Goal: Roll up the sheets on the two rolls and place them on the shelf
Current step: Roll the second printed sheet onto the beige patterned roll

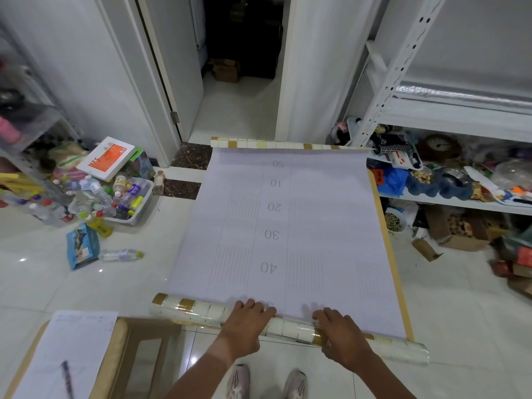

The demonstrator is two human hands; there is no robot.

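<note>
Both hands curled over the near roll (201, 311) on the tiled floor (86, 283)

Left hand (247, 321) and right hand (342, 331) side by side, each grasping the roll near its middle, fingers wrapped over the top onto the sheet (285, 231). Sheet spread flat beyond the roll, white backing up, printed with numbers, its far end curled into a thin tiled-pattern roll (276, 144) by the doorway. White metal shelf (403, 110) right of the sheet, its lower level crowded. Bin of bottles (121, 200) left of the sheet
</note>
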